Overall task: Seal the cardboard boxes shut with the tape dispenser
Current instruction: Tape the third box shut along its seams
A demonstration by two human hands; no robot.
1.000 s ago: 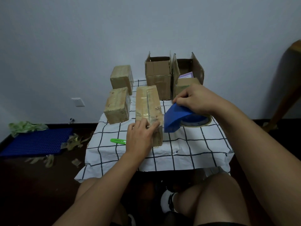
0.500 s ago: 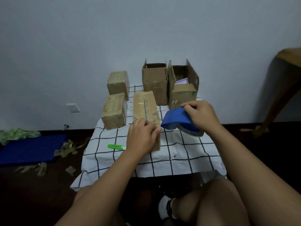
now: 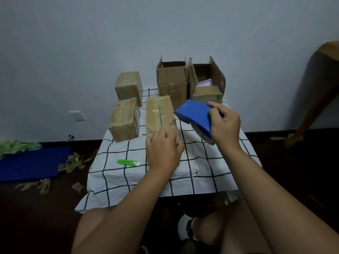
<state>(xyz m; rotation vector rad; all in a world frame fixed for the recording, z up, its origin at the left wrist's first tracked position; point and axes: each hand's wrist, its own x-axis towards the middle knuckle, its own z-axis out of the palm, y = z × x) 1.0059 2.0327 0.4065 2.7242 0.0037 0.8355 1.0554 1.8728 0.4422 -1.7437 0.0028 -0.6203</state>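
Five boxes (image 3: 160, 114) on checked cloth (image 3: 200, 162)

No text, label, brand or number can be read anywhere in the view. The open box (image 3: 208, 94) at the back right carries faint green printing on its near face, too blurred to make out. The long taped box (image 3: 160, 114) shows dark marks on its top near the right edge, also illegible.
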